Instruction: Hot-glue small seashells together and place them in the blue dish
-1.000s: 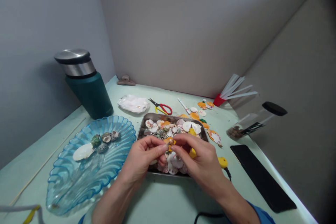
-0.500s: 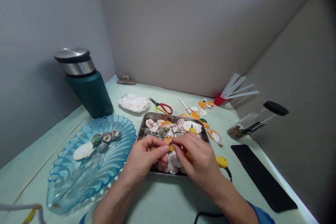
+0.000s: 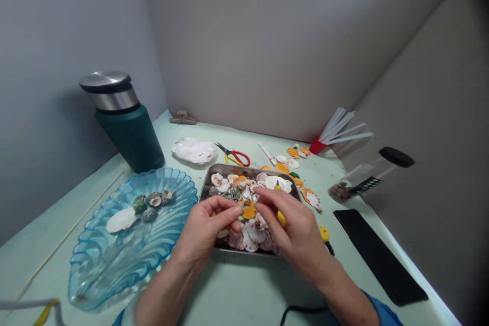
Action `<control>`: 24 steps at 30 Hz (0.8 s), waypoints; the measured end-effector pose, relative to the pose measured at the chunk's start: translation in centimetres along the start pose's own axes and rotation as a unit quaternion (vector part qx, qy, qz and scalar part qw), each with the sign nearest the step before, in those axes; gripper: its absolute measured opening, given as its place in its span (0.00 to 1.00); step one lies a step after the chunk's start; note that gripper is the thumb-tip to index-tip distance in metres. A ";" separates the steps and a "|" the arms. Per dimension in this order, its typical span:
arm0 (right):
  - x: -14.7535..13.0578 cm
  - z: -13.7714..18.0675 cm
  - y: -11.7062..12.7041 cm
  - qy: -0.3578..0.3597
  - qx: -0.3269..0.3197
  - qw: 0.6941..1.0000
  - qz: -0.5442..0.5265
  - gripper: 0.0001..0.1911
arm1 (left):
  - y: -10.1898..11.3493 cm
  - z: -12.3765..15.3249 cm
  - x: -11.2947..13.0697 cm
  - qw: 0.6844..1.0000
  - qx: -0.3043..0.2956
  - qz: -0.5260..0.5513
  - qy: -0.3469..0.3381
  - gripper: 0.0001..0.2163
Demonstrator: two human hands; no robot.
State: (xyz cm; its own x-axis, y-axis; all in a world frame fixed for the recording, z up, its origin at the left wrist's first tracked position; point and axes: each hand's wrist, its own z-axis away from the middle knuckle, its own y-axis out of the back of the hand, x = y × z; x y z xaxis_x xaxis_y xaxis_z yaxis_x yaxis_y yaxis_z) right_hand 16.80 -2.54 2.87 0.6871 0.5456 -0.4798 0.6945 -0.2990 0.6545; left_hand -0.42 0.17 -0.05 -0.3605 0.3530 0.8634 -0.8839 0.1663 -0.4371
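Both my hands are raised over a metal tray (image 3: 244, 252) filled with shells. My left hand (image 3: 208, 224) is closed, thumb and forefinger pinched together; whatever sits at the tips is too small to make out. Just right of it, my right hand (image 3: 292, 224) has its thumb and forefinger parted with a gap between them. Below the fingertips lie an orange shell (image 3: 249, 212) and white fan-shaped shells (image 3: 252, 237). A yellow glue gun (image 3: 324, 234) with a dark nozzle lies across the tray, partly hidden behind my right hand.
Left stands a blue scalloped dish (image 3: 126, 260) with several shells, beside a teal bottle (image 3: 132, 135). Behind the tray are scissors (image 3: 239, 158) and a white plastic bag (image 3: 194, 150). Rightward are loose shells (image 3: 311, 197), a red cup of white sticks (image 3: 318, 145), a jar (image 3: 342, 191) and a phone (image 3: 378, 254).
My fingertips, close together before, have drawn apart, and my right thumb and forefinger have separated. More of the orange shell below shows. The view has shifted slightly.
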 end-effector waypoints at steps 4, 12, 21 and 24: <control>1.2 0.2 1.2 -0.006 -0.031 0.998 0.060 0.07 | -0.1 0.2 0.3 1.000 0.004 0.017 -0.006 0.11; 1.5 0.4 -0.2 0.027 -0.214 0.942 0.257 0.05 | 0.0 0.1 0.3 0.999 0.007 0.031 -0.009 0.10; 1.4 0.9 -1.1 0.014 -0.246 0.938 0.245 0.05 | 0.0 0.0 0.2 0.999 0.009 0.041 -0.007 0.10; 1.1 1.0 -1.3 -0.001 -0.228 0.940 0.253 0.05 | 0.2 0.0 0.0 0.999 0.004 0.045 -0.008 0.10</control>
State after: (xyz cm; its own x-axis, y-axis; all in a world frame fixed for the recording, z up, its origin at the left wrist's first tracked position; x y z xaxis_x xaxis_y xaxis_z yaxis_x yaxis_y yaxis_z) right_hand 16.86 -2.33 0.95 0.9054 0.4226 -0.0406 0.1151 -0.1522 0.9816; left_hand -0.55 0.25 -0.09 -0.4438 0.3519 0.8241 -0.8494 0.1277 -0.5120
